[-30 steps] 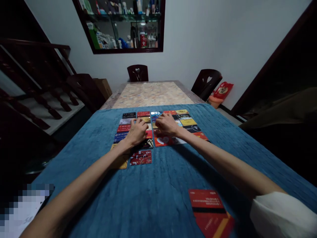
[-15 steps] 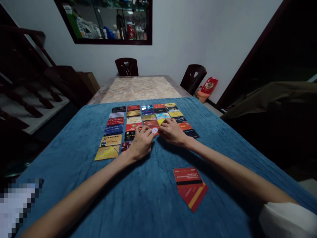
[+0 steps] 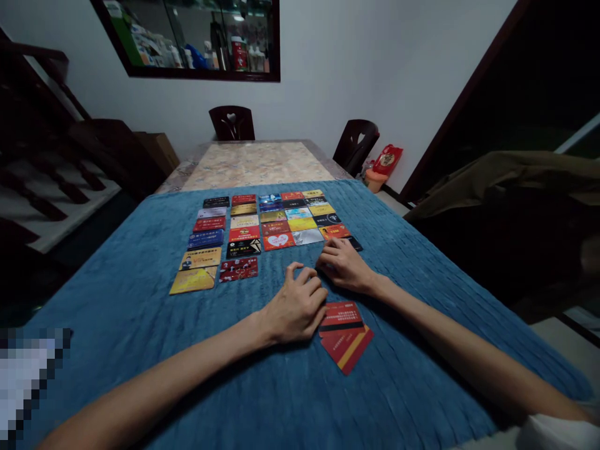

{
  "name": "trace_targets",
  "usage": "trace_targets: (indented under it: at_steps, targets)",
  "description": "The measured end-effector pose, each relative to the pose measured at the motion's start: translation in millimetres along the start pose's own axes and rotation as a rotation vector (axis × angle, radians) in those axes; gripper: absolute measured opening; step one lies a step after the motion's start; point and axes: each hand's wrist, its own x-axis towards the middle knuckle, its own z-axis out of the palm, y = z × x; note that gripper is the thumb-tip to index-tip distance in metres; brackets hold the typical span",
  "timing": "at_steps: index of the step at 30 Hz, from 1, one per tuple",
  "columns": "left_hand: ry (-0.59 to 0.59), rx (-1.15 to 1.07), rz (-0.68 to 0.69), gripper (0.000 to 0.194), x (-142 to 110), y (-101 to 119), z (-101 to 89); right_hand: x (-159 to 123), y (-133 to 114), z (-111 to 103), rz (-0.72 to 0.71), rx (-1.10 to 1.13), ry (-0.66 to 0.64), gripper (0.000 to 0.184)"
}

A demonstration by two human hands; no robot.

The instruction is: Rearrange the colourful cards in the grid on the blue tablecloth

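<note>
Head view shows a small stack of red cards [image 3: 345,334] lying on the blue cloth [image 3: 140,300] that covers the surface, near the person, at about 4 o'clock from the middle of the picture. The left hand [image 3: 295,306] rests knuckles-up just beside the stack at its 9 o'clock, its curled fingers [image 3: 315,295] touching the top card's left edge; they are loosely bent and clamp nothing that I can make out. The right hand [image 3: 345,267] lies flat at the stack's 12 o'clock, fingers together and pressed to the cloth, apparently empty.

Half a second ago both hands were up at the near edge of the laid-out cards; a second ago they were spread right over them. Both have now drawn back toward the body, the left one much farther, so that it has come down alongside the loose stack.

Beyond the hands, at 11 o'clock, the grid of cards [image 3: 262,225] sits in neat rows, uncovered, with a dark card [image 3: 355,243] at its right corner just past the right fingertips. Farther off are a bare marbled stretch of table [image 3: 255,164], two dark chairs [image 3: 232,123] and a glass cabinet [image 3: 197,37]. Nothing lies between either hand and the stack.
</note>
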Motion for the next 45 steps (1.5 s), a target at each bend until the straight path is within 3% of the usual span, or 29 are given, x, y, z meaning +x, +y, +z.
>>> trace_targets:
  at_steps: [14,21,34,41,45]
  targets:
    - [-0.073,-0.149,0.046,0.026,-10.0,6.1,-4.7,-50.1,-16.5,-34.7,-0.137,0.323,-0.131,0.016]
    - [-0.049,-0.172,0.067,0.033,-11.3,7.4,-4.5,-66.7,-19.1,-39.9,-0.14,0.355,-0.174,0.036]
    - [-0.025,-0.167,0.066,0.032,-11.8,7.1,-4.6,-70.2,-24.7,-47.1,-0.114,0.268,-0.244,0.047]
    - [0.006,-0.126,0.067,0.032,-10.6,6.9,-4.3,-68.8,-24.7,-46.6,-0.141,0.267,-0.203,0.038]
    - [0.008,-0.082,0.1,0.03,-8.9,6.3,-5.9,-68.4,-24.2,-47.4,-0.142,0.273,-0.217,0.041]
